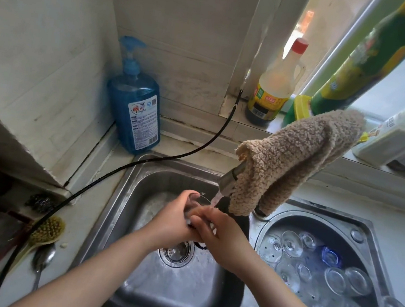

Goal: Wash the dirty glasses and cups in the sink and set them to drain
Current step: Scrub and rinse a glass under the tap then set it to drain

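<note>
Head view, read from the left of the frame to the right: the square stainless-steel left sink basin [125,195] holds the work, and over its middle the left hand [176,216] is curled round a small clear drinking glass [197,201], whose rim shows just above the fingers, so its long axis seems to run up and away toward the tap, though most of it is hidden. The right hand [214,231] meets it from the right, fingers bent onto the glass as if rubbing it; whether it truly grips cannot be told. Water falls from the metal tap spout [228,179], draped with a tan fluffy cloth [295,157], just above right of both hands. The round draining basin [356,223] with washed clear glasses [334,279] lies to the right, so the right hand is nearer for the set-down, I judge
</note>
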Available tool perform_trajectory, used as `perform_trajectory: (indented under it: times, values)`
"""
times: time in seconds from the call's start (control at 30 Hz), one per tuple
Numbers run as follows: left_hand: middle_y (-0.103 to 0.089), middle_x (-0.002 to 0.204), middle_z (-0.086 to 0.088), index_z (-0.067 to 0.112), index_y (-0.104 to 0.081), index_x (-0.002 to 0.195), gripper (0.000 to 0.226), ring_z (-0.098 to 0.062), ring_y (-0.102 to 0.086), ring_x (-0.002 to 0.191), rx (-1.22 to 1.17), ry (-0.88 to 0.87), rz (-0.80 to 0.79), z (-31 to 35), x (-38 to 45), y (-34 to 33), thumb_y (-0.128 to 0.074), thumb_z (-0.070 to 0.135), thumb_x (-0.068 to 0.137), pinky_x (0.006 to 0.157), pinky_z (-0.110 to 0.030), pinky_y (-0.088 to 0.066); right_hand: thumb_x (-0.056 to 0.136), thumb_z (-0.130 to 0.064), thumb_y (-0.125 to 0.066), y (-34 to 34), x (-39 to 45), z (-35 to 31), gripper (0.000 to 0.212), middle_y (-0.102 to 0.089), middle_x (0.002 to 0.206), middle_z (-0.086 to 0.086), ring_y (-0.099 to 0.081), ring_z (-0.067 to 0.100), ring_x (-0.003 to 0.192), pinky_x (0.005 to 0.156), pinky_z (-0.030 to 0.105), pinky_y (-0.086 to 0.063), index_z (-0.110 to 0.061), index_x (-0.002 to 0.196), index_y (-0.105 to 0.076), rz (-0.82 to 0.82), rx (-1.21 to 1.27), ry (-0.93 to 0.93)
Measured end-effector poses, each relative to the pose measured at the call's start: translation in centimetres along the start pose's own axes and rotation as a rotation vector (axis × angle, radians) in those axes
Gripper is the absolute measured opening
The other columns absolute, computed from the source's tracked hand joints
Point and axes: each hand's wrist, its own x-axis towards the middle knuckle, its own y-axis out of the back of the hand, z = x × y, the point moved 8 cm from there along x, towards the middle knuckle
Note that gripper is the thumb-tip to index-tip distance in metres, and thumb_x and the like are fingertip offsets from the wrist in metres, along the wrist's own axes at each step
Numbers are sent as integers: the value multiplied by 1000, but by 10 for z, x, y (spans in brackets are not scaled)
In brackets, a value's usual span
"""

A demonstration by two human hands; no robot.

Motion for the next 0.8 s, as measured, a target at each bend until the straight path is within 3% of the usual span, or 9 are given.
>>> perform_trajectory:
  times: [0.13,0.2,0.27,0.37,0.43,0.53,0.6,0.7,0.8]
  values:
    - [-64,116,4,21,-52,120,76,-6,-61,110,-104,-127,-157,10,2,5,-86,-1,56,90,-18,-48,92,-48,-51,13,-16,-6,29,-66,97,-10,-60,4,100,91,28,-43,-22,96,-65,-41,-253,301]
    - [-63,117,6,25,-51,121,79,-6,-61,110,-81,-146,-208,14,3,5,-86,1,55,90,-20,-49,93,-51,-49,20,-18,5,35,-67,109,-5,-58,10,114,95,38,-44,-21,99,-65,-95,-398,342]
    - [-62,117,10,35,-49,119,79,-5,-60,111,-24,-142,-178,16,6,2,-88,13,54,95,-25,-49,93,-55,-45,24,-17,12,41,-68,103,-4,-61,16,108,89,39,-47,-19,96,-66,-103,-442,325]
    - [-59,121,13,38,-47,119,67,-5,-56,114,32,-151,15,20,8,-1,-83,22,64,100,-26,-44,92,-66,-24,17,-10,1,59,-64,77,-5,-61,16,77,74,37,-47,-22,80,-62,26,-344,106]
    - [-51,130,10,28,-42,134,62,-6,-49,119,108,-183,195,24,4,-2,-69,19,79,101,-20,-38,92,-59,-29,2,-2,-3,50,-62,72,-3,-56,15,70,70,35,-47,-21,77,-58,54,-239,-53]
    - [-48,137,1,13,-40,141,59,-13,-46,127,273,-184,369,23,-5,-10,-62,16,86,104,-20,-31,98,-25,-43,-6,13,12,27,-65,105,18,-61,25,91,86,38,-49,-7,106,-61,38,79,-349]
    - [-49,139,2,12,-43,140,63,-14,-45,130,366,-192,423,20,-10,-17,-67,22,83,106,-22,-28,100,-13,-41,-5,16,26,31,-55,127,19,-56,30,113,96,36,-44,-2,129,-48,68,145,-527]
    - [-48,140,8,21,-41,140,56,-11,-43,131,430,-176,470,16,-7,-4,-59,25,87,111,-28,-23,100,-28,-40,-12,10,8,30,-66,106,12,-61,23,97,77,31,-44,-11,110,-62,14,-100,-271]
    - [-44,142,12,26,-34,142,77,-7,-39,133,528,-165,279,10,3,4,-71,35,76,117,-35,-15,95,-53,-36,-6,-10,11,44,-67,80,-3,-59,13,76,71,31,-44,-21,87,-65,12,-316,49]
